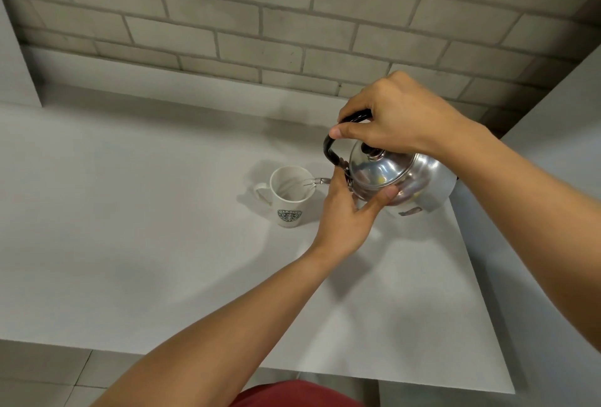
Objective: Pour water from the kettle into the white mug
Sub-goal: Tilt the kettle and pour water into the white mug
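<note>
kettle spout (320, 181) base hidden by left hand (343, 211), mug logo (289, 215) blurred

Right of frame centre, a steel kettle (406, 179) is held tilted by the right hand (400, 117) and steadied by the left hand (344, 211); water is poured into the white mug (289, 195).

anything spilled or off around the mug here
Nothing stands out. The white mug stands upright on the table, no puddle shows, and the tilted kettle has its spout over the rim, lid seated.
</note>
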`<state>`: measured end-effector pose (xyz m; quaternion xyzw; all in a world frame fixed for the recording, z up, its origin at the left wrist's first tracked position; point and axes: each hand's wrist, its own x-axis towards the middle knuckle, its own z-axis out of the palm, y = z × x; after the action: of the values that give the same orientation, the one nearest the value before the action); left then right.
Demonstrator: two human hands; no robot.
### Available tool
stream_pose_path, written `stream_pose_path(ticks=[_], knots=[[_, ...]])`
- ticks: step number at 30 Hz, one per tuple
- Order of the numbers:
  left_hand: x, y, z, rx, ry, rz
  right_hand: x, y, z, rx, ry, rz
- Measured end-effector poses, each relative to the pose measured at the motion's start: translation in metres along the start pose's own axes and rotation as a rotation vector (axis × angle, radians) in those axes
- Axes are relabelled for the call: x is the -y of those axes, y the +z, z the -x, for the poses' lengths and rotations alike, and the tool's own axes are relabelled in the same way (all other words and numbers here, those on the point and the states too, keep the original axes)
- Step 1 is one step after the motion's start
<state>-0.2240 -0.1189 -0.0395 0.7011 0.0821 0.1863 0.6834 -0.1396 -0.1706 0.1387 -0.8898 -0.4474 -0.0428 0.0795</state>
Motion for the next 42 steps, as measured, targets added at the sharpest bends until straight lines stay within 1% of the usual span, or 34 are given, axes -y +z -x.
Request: stream_pose_path(ticks=[14,18,27,42], knots=[[-0.006,-0.002,0.003,0.008,-0.002,0.001,0.006,-0.001,-0.004,0.046,0.045,0.037],[-0.006,0.001,0.003,-0.006,0.003,-0.004,0.007,-0.002,-0.004,0.045,0.035,0.046],[-0.004,0.004,0.001,0.019,0.001,0.030,0.008,-0.007,-0.007,0.053,0.011,0.086],[-0.009,0.003,-0.003,0.025,-0.065,0.038,0.015,-0.013,-0.017,0.080,-0.004,0.153]])
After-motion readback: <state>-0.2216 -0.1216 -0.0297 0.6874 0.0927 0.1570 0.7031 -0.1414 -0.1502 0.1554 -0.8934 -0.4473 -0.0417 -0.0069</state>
